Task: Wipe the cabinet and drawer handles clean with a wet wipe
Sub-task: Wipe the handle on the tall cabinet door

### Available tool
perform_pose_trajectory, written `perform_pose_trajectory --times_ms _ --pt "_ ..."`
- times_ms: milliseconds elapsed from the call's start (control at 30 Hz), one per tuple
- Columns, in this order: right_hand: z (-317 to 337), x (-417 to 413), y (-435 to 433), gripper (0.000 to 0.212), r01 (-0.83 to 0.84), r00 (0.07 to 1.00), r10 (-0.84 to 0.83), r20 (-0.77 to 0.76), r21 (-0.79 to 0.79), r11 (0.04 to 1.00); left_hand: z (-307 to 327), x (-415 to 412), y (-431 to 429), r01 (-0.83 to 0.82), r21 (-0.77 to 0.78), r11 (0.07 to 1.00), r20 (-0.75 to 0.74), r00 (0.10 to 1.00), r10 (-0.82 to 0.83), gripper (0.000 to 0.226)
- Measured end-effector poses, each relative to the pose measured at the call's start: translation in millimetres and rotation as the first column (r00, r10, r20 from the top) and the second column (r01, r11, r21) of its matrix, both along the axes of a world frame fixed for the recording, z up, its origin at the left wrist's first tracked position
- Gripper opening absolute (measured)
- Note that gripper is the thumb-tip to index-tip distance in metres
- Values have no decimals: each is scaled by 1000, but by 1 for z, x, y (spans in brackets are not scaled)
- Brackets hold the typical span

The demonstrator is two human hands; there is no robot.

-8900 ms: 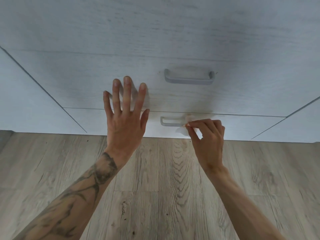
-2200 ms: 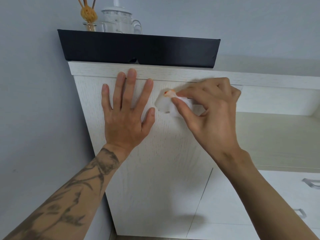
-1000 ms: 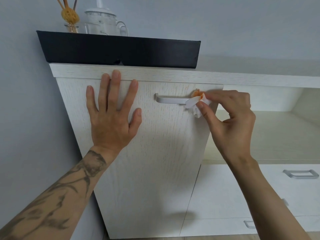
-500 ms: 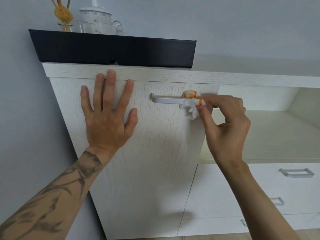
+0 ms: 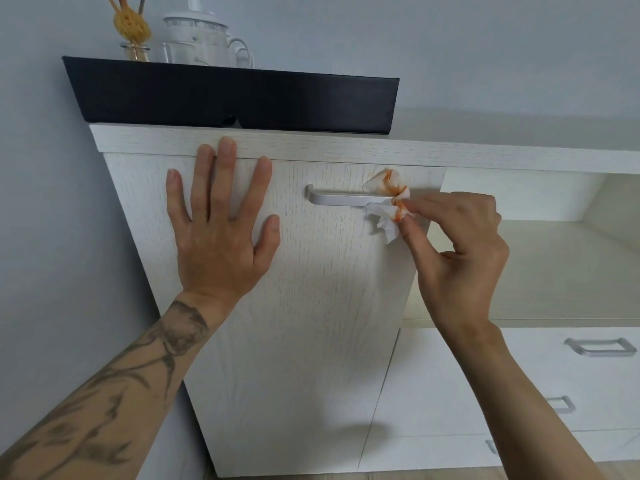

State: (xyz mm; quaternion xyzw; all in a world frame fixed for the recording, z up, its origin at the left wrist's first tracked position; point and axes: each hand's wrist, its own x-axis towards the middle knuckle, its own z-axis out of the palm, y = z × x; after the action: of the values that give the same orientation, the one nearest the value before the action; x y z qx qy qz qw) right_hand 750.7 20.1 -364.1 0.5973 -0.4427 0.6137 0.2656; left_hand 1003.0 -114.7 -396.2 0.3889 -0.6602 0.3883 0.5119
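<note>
My right hand (image 5: pixel 457 258) pinches the orange-stained white wet wipe (image 5: pixel 386 212) on the silver bar handle (image 5: pixel 336 199) (still at its right end); left hand (image 5: pixel 218 244) spread flat.

A tray (image 5: pixel 225 98) sat on the cabinet (image 5: pixel 311 147), with a jar (image 5: pixel 136 51) and teapot (image 5: pixel 201 39) in it at left. The handle (image 5: pixel 336 198) crossed the door's upper right. Drawers (image 5: pixel 554 375) lay lower right, under a shelf (image 5: pixel 554 271).
</note>
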Motion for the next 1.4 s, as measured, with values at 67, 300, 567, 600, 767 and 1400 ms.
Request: perform_pose_trajectory --times_ms 67,300,567,600,767,1400 --pt "-1 5 -1 7 28 999 -28 15 -24 999 0 0 0 -2 -3 1000 3 1000 2 68" --pt "2 22 -3 8 40 999 -41 -8 -101 994 1 -1 0 -8 4 1000 12 1000 8 68" --pt "26 74 -10 10 -8 987 11 -158 15 1000 0 0 -3 -12 -9 1000 11 1000 12 67" --pt "29 80 -12 10 0 985 7 -174 42 999 -1 0 -4 -16 -11 1000 12 1000 16 67" --pt "36 92 -20 8 90 973 -80 -217 38 995 -2 1 -5 -28 -25 999 10 1000 28 67" --pt "30 5 22 1 -1 999 -7 40 197 980 4 3 9 -52 103 993 54 997 46 66"
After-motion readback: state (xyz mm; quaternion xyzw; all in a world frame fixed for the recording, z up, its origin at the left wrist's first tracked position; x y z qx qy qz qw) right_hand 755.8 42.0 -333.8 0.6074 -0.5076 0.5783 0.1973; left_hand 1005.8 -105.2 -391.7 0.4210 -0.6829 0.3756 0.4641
